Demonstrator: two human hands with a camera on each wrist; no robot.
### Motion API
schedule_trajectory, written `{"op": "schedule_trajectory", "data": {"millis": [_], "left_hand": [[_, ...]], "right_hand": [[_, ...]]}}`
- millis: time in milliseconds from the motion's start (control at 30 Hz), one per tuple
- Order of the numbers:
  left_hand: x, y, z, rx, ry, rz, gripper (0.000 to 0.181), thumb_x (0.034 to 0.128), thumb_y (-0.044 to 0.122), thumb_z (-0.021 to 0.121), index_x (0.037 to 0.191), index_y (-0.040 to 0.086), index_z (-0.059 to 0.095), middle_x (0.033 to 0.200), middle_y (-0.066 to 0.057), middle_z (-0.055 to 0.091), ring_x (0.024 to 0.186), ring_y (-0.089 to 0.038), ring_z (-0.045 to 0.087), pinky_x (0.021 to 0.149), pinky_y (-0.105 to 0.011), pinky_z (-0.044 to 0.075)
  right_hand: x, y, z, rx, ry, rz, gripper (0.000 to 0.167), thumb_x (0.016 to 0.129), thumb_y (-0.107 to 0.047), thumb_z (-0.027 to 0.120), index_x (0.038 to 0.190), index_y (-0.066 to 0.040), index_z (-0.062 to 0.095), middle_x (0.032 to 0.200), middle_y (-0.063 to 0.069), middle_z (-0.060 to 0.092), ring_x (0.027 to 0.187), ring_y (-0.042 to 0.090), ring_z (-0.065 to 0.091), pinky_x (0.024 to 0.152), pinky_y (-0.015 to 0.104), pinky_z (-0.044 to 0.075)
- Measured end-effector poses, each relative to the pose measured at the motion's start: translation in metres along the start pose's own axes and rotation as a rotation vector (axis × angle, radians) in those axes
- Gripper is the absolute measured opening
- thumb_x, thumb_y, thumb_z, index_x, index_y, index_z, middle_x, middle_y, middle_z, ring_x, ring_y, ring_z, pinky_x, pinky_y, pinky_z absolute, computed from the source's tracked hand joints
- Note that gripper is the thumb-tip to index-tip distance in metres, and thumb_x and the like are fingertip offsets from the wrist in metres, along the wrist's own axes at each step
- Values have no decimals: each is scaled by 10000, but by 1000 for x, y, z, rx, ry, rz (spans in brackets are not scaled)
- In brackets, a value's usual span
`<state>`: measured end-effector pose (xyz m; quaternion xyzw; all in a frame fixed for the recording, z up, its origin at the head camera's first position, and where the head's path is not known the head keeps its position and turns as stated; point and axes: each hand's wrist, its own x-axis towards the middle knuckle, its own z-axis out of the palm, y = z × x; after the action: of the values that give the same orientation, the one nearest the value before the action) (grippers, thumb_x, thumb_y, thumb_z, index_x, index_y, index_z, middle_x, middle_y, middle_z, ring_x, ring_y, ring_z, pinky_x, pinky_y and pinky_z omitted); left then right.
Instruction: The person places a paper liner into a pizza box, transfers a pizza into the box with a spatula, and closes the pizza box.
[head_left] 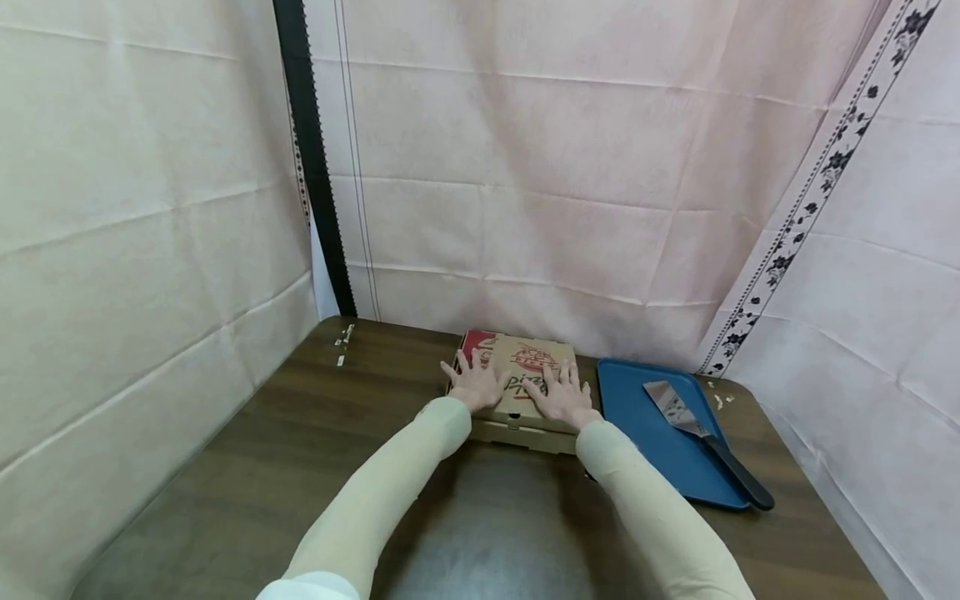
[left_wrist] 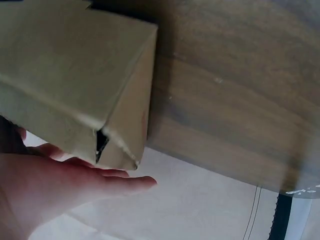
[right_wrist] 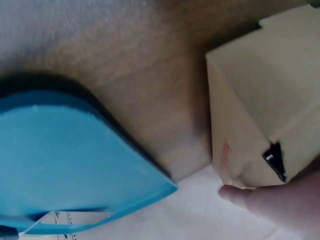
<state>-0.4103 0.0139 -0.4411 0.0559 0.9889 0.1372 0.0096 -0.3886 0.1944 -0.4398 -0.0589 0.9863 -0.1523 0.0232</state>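
A brown cardboard pizza box point(head_left: 534, 354) with red print lies closed on the table by the back wall. My left hand point(head_left: 477, 385) rests flat on the left part of its lid, fingers spread. On the lid's right part lies my right hand point(head_left: 562, 397), its fingers spread as well. In the left wrist view the left hand point(left_wrist: 80, 190) reaches over the box's front corner point(left_wrist: 107, 125). The right wrist view shows the right hand point(right_wrist: 280, 200) on the lid, with a small dark gap at the box's corner point(right_wrist: 240, 125).
To the right of the box lies a blue tray point(head_left: 637, 433). A spatula point(head_left: 693, 425) with a broad metal blade and black handle lies across it, the handle end past the tray's rim. Pale cloth point(head_left: 525, 167) hangs behind and beside the brown table point(head_left: 322, 467).
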Motion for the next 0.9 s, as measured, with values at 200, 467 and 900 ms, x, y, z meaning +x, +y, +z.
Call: {"op": "schedule_trajectory", "data": {"millis": [200, 467, 900], "left_hand": [[2, -8, 20, 28, 53, 46, 641, 1011, 565, 216, 1557, 230, 185, 1626, -165, 103, 1494, -429, 15, 1121, -717, 77], [2, -11, 25, 29, 89, 63, 639, 1014, 559, 203, 1556, 221, 189, 1629, -154, 97, 1499, -416, 10, 1145, -682, 87], [3, -10, 31, 25, 87, 45, 635, 1010, 561, 240, 1553, 235, 202, 1635, -132, 87, 1504, -395, -3, 1170, -641, 68]], "right_hand": [[0, 5, 16, -56, 35, 0, 791, 968, -658, 259, 1558, -143, 149, 1622, 209, -13, 1502, 389, -54, 1171, 642, 49], [2, 5, 23, -39, 75, 17, 787, 957, -681, 243, 1561, -186, 141, 1632, 173, 12, 1511, 360, -36, 1162, 656, 77], [2, 7, 28, -27, 73, 18, 790, 964, -672, 229, 1562, -165, 126, 1628, 185, 10, 1508, 368, -42, 1161, 649, 106]]}}
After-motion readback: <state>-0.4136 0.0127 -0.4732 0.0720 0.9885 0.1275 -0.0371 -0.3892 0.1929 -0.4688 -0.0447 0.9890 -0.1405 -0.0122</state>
